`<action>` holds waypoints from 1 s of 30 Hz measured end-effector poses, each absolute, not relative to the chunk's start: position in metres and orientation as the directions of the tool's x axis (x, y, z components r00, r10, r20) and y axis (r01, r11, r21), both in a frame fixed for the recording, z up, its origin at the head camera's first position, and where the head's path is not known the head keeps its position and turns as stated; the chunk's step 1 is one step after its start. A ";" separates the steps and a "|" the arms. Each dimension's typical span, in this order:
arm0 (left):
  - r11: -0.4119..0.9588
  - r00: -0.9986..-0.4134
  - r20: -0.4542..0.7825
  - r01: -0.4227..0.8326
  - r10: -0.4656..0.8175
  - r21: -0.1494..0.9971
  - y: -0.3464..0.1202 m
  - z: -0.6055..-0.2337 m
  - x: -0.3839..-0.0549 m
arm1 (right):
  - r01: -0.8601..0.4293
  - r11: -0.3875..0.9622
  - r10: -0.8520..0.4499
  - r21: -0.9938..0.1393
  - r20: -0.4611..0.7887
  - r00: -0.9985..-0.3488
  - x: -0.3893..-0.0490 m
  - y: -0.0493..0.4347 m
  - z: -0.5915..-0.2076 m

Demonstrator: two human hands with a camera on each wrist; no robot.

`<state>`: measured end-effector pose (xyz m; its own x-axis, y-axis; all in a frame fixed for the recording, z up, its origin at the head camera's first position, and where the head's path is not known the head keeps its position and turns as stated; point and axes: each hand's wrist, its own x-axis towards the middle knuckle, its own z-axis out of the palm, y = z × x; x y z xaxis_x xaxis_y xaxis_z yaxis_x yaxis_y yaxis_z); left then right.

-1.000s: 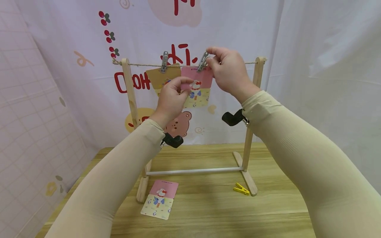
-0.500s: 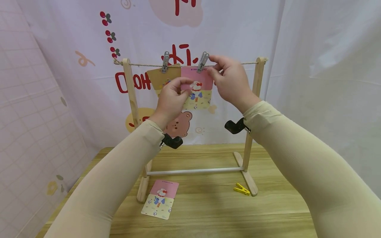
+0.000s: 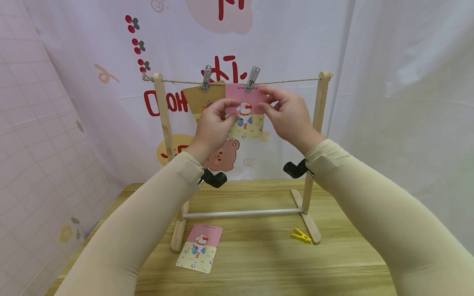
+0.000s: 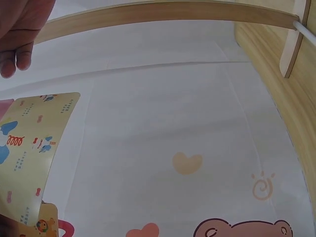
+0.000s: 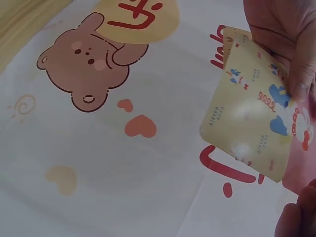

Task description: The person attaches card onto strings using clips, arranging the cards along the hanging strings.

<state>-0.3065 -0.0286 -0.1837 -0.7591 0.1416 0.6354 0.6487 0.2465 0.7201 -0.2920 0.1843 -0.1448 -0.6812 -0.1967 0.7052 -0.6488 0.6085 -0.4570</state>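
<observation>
A pink and pale yellow card with a white rabbit (image 3: 246, 123) hangs from the rope, under a grey metal clip (image 3: 252, 79) leaning to the right. My left hand (image 3: 214, 125) pinches this card near its left edge; the right wrist view shows that thumb (image 5: 300, 88) lying on the card's face. At the opposite edge, my right hand (image 3: 290, 117) holds the card between thumb and index finger, just below the clip. A tan and yellow card (image 3: 200, 96) hangs tilted at the left under a second grey clip (image 3: 206, 79), partly hidden by my left hand.
The rope (image 3: 296, 81) runs between the posts of a wooden stand (image 3: 320, 102), joined below by a white rod (image 3: 242, 213). On the wooden table (image 3: 266, 267) lie another pink and yellow card (image 3: 198, 248) and a yellow clothespin (image 3: 301, 235). A printed cloth (image 3: 289, 37) hangs behind.
My right hand has let go of the right-hand grey clip and moved down to the card's right edge. That clip stands a little more upright. The left hand keeps its hold on the card.
</observation>
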 end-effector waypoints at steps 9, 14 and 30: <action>0.246 -0.758 0.635 0.650 0.149 0.719 -0.029 -0.187 -0.305 | -0.657 0.594 -0.205 -0.464 0.703 -0.681 -0.293 0.188 -0.158; 0.291 -0.750 0.646 0.655 0.141 0.697 -0.030 -0.190 -0.303 | -0.651 0.587 -0.199 -0.480 0.694 -0.692 -0.293 0.190 -0.163; 0.315 -0.728 0.671 0.676 0.141 0.666 -0.038 -0.202 -0.295 | -0.646 0.580 -0.209 -0.496 0.675 -0.707 -0.291 0.196 -0.178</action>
